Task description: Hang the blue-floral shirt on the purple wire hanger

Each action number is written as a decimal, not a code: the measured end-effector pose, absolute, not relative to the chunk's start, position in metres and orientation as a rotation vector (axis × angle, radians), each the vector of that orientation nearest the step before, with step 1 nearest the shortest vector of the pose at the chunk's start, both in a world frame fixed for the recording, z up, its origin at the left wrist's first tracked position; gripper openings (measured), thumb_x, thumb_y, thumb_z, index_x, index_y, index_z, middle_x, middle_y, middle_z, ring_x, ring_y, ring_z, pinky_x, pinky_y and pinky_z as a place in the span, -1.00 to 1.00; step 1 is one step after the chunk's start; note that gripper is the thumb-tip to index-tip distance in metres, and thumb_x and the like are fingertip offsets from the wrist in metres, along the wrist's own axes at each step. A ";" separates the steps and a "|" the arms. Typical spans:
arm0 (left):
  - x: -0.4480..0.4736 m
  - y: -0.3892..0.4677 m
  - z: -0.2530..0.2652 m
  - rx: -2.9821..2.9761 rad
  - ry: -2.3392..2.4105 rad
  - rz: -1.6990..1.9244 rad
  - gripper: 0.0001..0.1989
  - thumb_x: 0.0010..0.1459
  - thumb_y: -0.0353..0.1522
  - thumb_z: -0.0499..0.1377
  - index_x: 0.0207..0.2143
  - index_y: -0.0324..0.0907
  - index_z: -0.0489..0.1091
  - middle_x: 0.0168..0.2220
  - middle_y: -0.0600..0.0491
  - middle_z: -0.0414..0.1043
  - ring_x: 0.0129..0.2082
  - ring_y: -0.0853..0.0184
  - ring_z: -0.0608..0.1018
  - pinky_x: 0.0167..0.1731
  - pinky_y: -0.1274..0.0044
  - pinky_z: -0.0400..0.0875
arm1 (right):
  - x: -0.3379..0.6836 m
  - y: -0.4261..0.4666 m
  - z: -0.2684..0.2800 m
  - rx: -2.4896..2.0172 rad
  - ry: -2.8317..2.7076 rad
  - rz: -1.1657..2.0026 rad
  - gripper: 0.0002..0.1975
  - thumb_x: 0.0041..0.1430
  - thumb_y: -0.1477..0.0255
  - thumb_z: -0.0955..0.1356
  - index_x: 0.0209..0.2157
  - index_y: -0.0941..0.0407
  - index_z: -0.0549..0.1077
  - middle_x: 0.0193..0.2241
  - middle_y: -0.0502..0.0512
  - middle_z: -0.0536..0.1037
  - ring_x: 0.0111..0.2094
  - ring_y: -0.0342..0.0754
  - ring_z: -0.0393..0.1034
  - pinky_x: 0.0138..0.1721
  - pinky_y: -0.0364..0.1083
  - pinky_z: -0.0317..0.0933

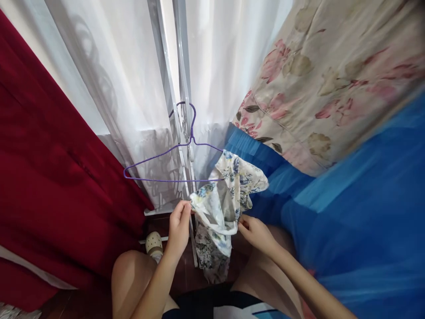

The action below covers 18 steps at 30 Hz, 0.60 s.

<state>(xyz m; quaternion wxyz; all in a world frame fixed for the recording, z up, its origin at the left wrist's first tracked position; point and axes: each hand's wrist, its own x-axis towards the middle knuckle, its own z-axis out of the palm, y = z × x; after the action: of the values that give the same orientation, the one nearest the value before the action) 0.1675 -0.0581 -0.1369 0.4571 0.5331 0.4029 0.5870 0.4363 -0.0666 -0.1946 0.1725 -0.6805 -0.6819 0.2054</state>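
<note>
A white floral garment [232,177] with blue and grey flowers hangs by one shoulder from the right arm of a purple hanger [159,180]. The hanger's left arm is bare, and its hook loops at a white metal rack [181,88]. My left hand [180,223] pinches the garment's loose edge on the left. At the right side of the opening, my right hand [254,230] pinches the fabric near its edge. Between my hands the opening gapes, showing the pale inside. The lower part of the garment droops towards the floor.
White curtains [126,66] hang behind the rack. A red curtain [59,168] fills the left side. Floral cloth [318,84] and blue fabric [358,212] hang on the right. A foot in a cream clog [153,243] rests on the dark floor.
</note>
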 end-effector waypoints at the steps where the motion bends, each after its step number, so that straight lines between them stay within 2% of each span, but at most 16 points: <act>1: 0.171 -0.065 -0.128 1.399 0.993 1.450 -0.73 0.33 -0.18 0.07 -0.32 -0.18 0.37 -0.38 0.08 0.32 -0.32 0.36 0.39 -0.24 0.57 0.28 | 0.441 -0.067 -0.193 -1.986 -1.964 0.610 -0.79 0.16 0.40 0.25 -0.53 0.13 0.38 -0.53 0.11 0.52 -0.46 -0.01 0.38 -0.40 -0.11 0.05; 3: 0.175 -0.077 -0.112 1.535 0.970 1.434 -0.76 0.36 -0.23 0.04 -0.31 -0.17 0.35 -0.39 0.09 0.28 -0.34 0.37 0.35 -0.26 0.58 0.25 | 0.441 -0.071 -0.182 -2.021 -1.999 0.669 -0.84 0.09 0.45 0.29 -0.54 0.14 0.41 -0.50 0.13 0.54 -0.42 0.01 0.40 -0.36 -0.10 0.09; 6: 0.182 -0.096 -0.095 1.710 0.883 1.356 -0.80 0.37 -0.30 0.03 -0.32 -0.17 0.33 -0.37 0.08 0.28 -0.33 0.37 0.37 -0.24 0.56 0.25 | 0.420 -0.084 -0.154 -1.772 -1.909 0.770 -0.85 0.14 0.42 0.29 -0.36 0.14 0.48 -0.34 0.14 0.57 -0.27 0.05 0.42 -0.20 -0.04 0.18; 8: 0.192 -0.110 -0.090 1.829 0.814 1.297 -0.80 0.38 -0.34 0.01 -0.31 -0.18 0.33 -0.34 0.05 0.33 -0.29 0.35 0.41 -0.21 0.53 0.27 | 0.398 -0.097 -0.135 -1.471 -1.756 1.067 -0.73 0.27 0.28 0.23 -0.27 0.13 0.50 -0.28 0.12 0.57 -0.18 0.05 0.42 -0.07 0.00 0.20; 10: 0.204 -0.125 -0.087 1.989 0.784 1.218 -0.79 0.38 -0.36 0.00 -0.32 -0.19 0.33 -0.30 0.01 0.38 -0.25 0.32 0.43 -0.18 0.49 0.30 | 0.376 -0.109 -0.120 -1.168 -1.510 1.537 -0.55 0.32 0.08 0.18 -0.27 0.13 0.50 -0.34 0.09 0.56 -0.19 0.04 0.43 -0.01 0.01 0.22; 12: 0.215 -0.143 -0.086 2.223 0.772 1.091 -0.80 0.36 -0.38 0.01 -0.34 -0.20 0.34 -0.30 -0.02 0.42 -0.23 0.26 0.46 -0.15 0.43 0.31 | 0.360 -0.117 -0.110 -0.939 -1.192 1.933 -0.39 0.25 -0.10 0.17 -0.30 0.16 0.49 -0.44 0.10 0.54 -0.24 0.04 0.46 -0.04 0.01 0.28; 14: 0.218 -0.160 -0.083 2.454 0.660 0.942 -0.87 0.32 -0.38 0.07 -0.28 -0.20 0.39 -0.31 -0.01 0.47 -0.25 0.24 0.49 -0.15 0.40 0.33 | 0.352 -0.122 -0.104 -0.805 -0.914 2.138 -0.28 0.15 -0.21 0.17 -0.35 0.21 0.50 -0.50 0.14 0.53 -0.29 0.06 0.49 -0.10 0.01 0.33; 16: 0.209 -0.171 -0.075 2.555 0.505 0.913 -0.86 0.28 -0.38 0.13 -0.13 -0.18 0.42 -0.29 0.00 0.52 -0.26 0.25 0.52 -0.12 0.40 0.35 | 0.352 -0.125 -0.100 -0.747 -0.745 2.224 -0.27 0.15 -0.19 0.20 -0.37 0.25 0.51 -0.50 0.20 0.56 -0.31 0.07 0.52 -0.15 -0.02 0.35; 18: 0.190 -0.173 -0.061 2.483 0.529 1.090 -0.75 0.27 -0.41 0.13 -0.01 -0.12 0.42 -0.23 -0.01 0.53 -0.22 0.24 0.53 -0.10 0.40 0.37 | 0.356 -0.126 -0.098 -0.714 -0.693 2.276 -0.39 0.15 -0.06 0.29 -0.37 0.27 0.53 -0.47 0.22 0.59 -0.34 0.04 0.53 -0.20 -0.07 0.36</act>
<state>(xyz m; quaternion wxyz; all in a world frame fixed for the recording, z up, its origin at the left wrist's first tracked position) 0.1897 -0.1729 -0.0609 0.1881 0.8827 0.1879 0.3875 0.3557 -0.1265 -0.0976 0.3230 -0.2722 -0.2640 0.8671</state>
